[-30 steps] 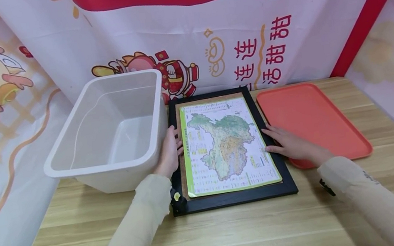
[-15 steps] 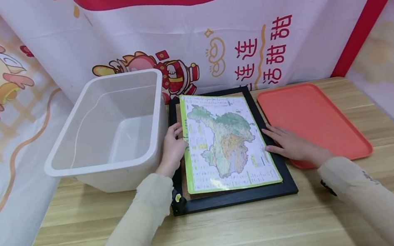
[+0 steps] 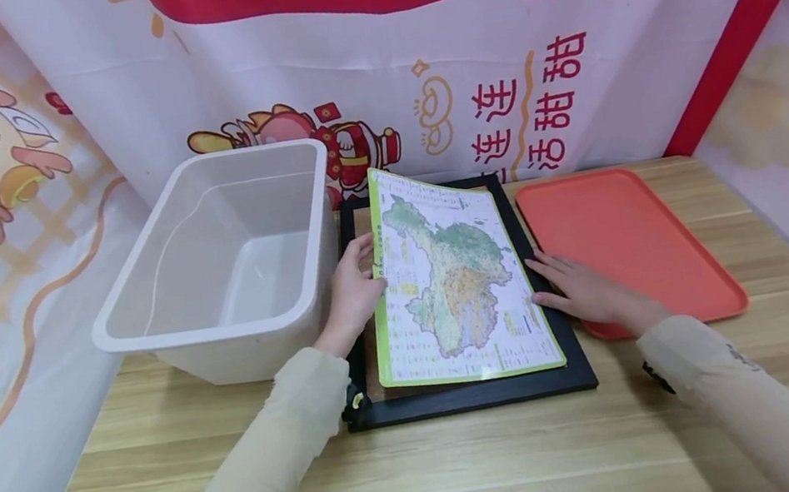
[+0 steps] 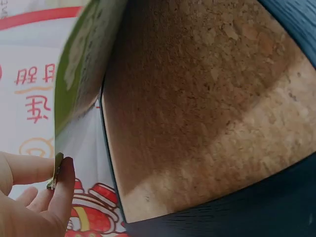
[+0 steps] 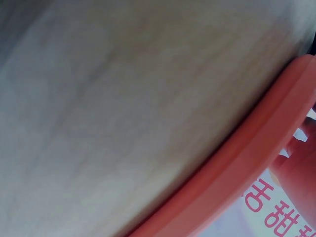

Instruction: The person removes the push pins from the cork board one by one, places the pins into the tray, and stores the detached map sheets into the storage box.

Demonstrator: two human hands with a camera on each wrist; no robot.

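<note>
A map sheet [image 3: 461, 287] with a green border overlies a black-framed corkboard [image 3: 476, 397] on the wooden table. My left hand [image 3: 352, 298] pinches the sheet's left edge between thumb and fingers and holds that side raised, so the sheet bends upward at its far left corner. In the left wrist view, the left hand [image 4: 47, 192] grips the green edge beside the bare cork [image 4: 207, 108]. My right hand [image 3: 590, 290] lies with fingers extended over the board's right frame, fingertips at the sheet's right edge.
A deep white bin [image 3: 173, 340] stands close against the board's left side. On the right lies a flat orange-red tray [image 3: 636, 237], partly under the right hand and wrist in the head view. A printed cloth [image 3: 248, 65] hangs behind the table.
My left hand has moved from the board's left frame to the sheet's edge and lifted it up and to the right. The right hand has stayed in place.
</note>
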